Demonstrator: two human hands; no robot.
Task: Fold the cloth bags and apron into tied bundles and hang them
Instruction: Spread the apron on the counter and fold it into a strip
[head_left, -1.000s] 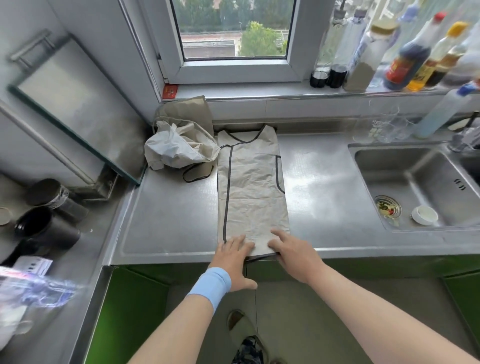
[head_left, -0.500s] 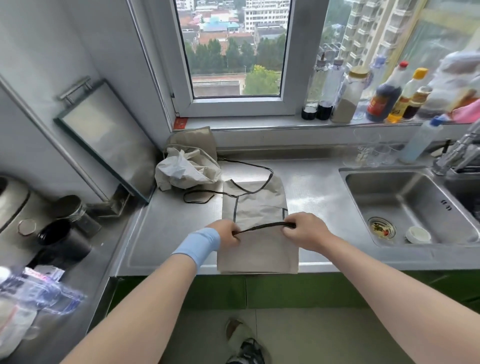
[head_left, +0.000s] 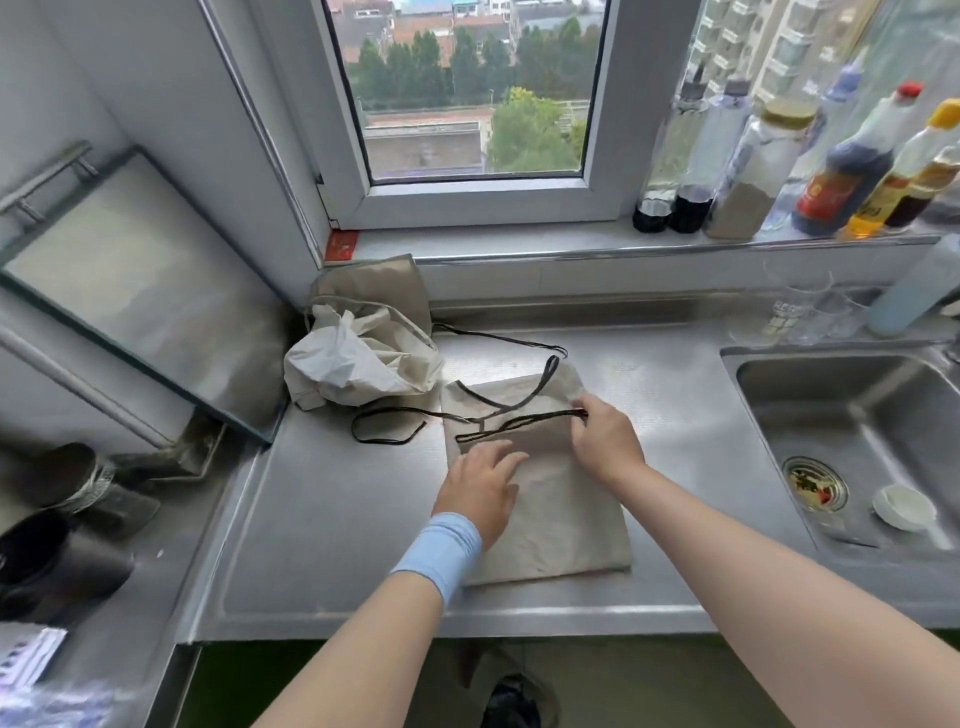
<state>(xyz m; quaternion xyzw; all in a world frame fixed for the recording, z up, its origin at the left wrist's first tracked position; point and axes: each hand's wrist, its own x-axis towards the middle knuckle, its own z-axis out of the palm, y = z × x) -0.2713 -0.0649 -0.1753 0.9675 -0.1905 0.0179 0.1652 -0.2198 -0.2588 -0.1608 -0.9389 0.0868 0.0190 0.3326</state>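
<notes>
The beige apron (head_left: 566, 514) with black trim lies folded in half on the steel counter (head_left: 322, 519). Its black ties (head_left: 384, 423) trail loose to the left and toward the back wall. My left hand (head_left: 480, 486), with a blue wristband, lies flat on the folded cloth with fingers spread. My right hand (head_left: 605, 439) pinches the right end of a black-trimmed edge of the apron, at its upper right. A heap of crumpled pale cloth bags (head_left: 358, 353) sits in the back left corner by the wall.
A sink (head_left: 852, 441) with a white cup (head_left: 904, 506) is at the right. Bottles (head_left: 841, 171) line the window sill; glasses (head_left: 800, 312) stand behind the sink. A glass-topped tray (head_left: 130, 291) leans at the left, with dark pots (head_left: 57, 556) below it.
My left hand let go of the black-trimmed edge and now lies flat on the cloth. My right hand still holds its end, slightly farther back. The view has tilted a little.
</notes>
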